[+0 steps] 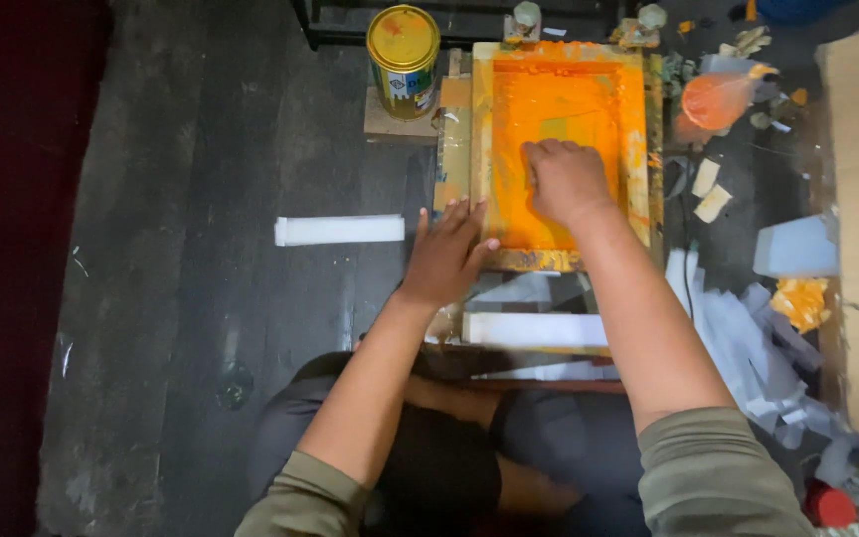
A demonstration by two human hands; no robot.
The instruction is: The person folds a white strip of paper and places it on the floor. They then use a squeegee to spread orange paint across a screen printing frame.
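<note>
The wooden screen-printing frame (559, 149), flooded with orange ink, lies at the floor's far edge; the right hand (566, 179) presses inside it, grip closed, seemingly on a hidden squeegee; the left hand (446, 254), fingers spread, pins the near-left corner; even pressure matters.

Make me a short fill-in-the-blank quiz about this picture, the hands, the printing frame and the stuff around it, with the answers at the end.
1. The right hand presses down inside the wooden screen frame, whose mesh is covered in ____ ink.
2. The left hand rests on the frame's near-left ____.
3. The round tin beside the frame's far-left corner has a ____ lid.
4. The white strip lies on the dark floor to the ____ of the left hand.

Missing words: orange; corner; yellow; left
</note>
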